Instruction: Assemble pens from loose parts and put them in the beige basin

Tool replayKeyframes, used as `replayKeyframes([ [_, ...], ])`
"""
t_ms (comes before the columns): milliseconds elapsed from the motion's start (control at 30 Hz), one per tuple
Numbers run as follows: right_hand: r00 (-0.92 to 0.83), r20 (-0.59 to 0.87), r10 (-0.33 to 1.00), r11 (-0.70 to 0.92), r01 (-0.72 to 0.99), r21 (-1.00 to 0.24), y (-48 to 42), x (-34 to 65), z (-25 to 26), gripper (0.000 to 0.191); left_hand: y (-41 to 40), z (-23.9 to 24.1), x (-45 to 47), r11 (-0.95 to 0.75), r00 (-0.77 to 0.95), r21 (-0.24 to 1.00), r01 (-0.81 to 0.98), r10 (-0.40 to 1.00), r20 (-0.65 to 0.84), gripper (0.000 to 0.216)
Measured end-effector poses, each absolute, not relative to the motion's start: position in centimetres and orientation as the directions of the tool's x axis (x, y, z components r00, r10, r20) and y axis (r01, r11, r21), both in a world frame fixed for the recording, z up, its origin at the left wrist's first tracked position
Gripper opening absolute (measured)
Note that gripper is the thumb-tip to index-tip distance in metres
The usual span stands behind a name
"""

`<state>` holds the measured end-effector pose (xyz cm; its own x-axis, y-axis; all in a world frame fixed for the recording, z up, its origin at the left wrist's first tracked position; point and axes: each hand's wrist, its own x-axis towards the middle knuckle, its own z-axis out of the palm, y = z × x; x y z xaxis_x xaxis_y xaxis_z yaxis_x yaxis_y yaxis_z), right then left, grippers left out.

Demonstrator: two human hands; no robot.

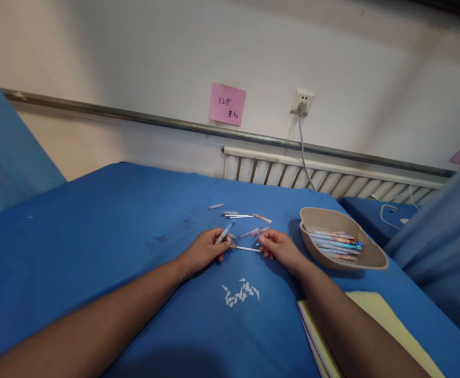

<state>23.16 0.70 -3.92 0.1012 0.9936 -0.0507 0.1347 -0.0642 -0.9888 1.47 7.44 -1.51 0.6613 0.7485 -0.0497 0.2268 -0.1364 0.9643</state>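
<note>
My left hand is closed round a light-blue pen barrel that tilts up past the thumb. A thin white pen refill stretches between the fingertips of both hands. Its right end is pinched by my right hand, whose fingers also show a small blue part beside them. Just beyond the hands lie pink pen pieces. Farther back are a grey pen barrel, white refills and a reddish patterned barrel. Several small white cone-shaped tips lie in a loose pile nearer me.
A beige basin with several pens stands to the right on the blue cloth. Yellow paper or folders lie under my right forearm. A radiator and a plugged-in cable are at the wall.
</note>
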Motion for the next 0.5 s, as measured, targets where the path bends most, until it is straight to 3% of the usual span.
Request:
replayKeyframes([
  [500,0.101,-0.051,0.994,-0.064,0.133,-0.989,0.79,23.13,-4.04,0.041,7.58,-1.79,1.27,-0.111,0.644,0.957,0.267,0.76,-0.091,0.034],
])
